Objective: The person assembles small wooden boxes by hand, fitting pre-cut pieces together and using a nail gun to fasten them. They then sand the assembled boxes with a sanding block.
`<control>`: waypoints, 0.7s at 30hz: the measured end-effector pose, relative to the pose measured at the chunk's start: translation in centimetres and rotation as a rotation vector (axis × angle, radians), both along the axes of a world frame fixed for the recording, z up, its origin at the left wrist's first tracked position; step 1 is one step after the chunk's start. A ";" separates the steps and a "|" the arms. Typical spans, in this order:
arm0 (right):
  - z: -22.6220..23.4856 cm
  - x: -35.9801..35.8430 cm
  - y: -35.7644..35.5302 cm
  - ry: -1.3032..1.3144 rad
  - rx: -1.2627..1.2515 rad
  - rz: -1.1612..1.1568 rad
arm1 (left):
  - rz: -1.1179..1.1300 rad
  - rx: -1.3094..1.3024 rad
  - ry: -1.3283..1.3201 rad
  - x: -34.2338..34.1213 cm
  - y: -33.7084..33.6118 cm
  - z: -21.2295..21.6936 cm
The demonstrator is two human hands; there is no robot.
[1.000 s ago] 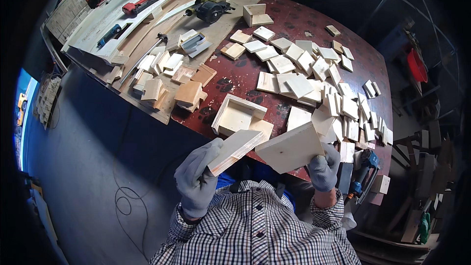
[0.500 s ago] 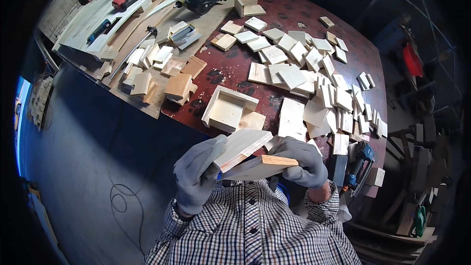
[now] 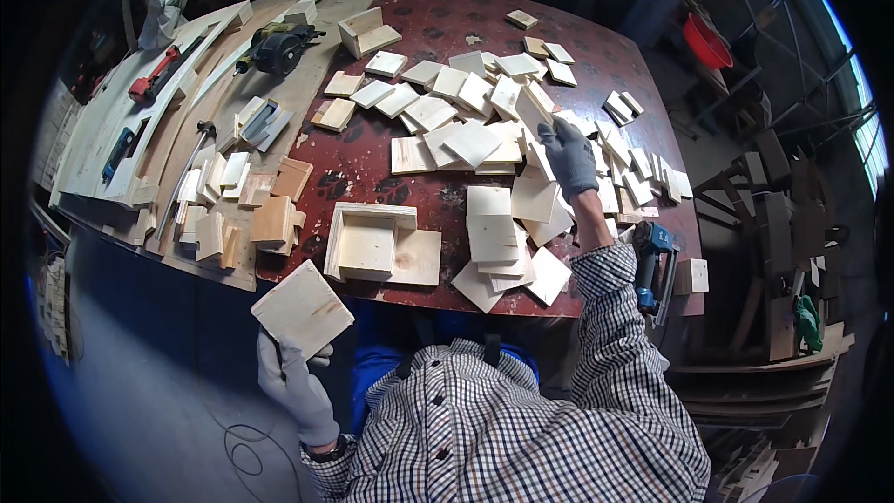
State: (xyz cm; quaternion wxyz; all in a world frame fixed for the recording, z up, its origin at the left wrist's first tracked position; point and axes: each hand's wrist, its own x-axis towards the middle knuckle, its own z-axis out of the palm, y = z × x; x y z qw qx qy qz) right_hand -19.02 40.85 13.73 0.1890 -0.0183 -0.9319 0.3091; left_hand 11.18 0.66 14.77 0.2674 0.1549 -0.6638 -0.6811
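My left hand, in a light grey glove, grips a square wooden board by its lower edge. The board is tilted, its broad pale face up, in front of the table's near edge. My right hand, in a darker grey glove, is stretched out over the pile of wooden boards. Its fingers are closed at the edge of a wooden board; part of the grip is hidden behind the glove. Between my arms, on the table, stands a corner-shaped wooden assembly, and a short stack of boards lies beside it.
The red table carries the loose boards. A blue nail gun lies at its right edge. Leftward are wood blocks, a hammer, a circular saw and a red tool. A cable coils on the floor.
My hands have parted from in front of my chest, where they held two boards. The left moved left with one board; the right reached forward to the pile. The view has shifted.
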 end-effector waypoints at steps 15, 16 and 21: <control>-3.8 -2.2 -8.3 -0.074 0.861 0.395 | 0.080 0.142 -0.095 0.6 -0.2 0.0; -4.6 -2.2 -8.5 -0.066 0.865 0.431 | 0.082 0.157 -0.095 0.5 -0.1 0.1; -6.0 -4.8 -7.5 -0.121 0.896 0.346 | 0.085 0.166 -0.103 0.6 -0.1 0.5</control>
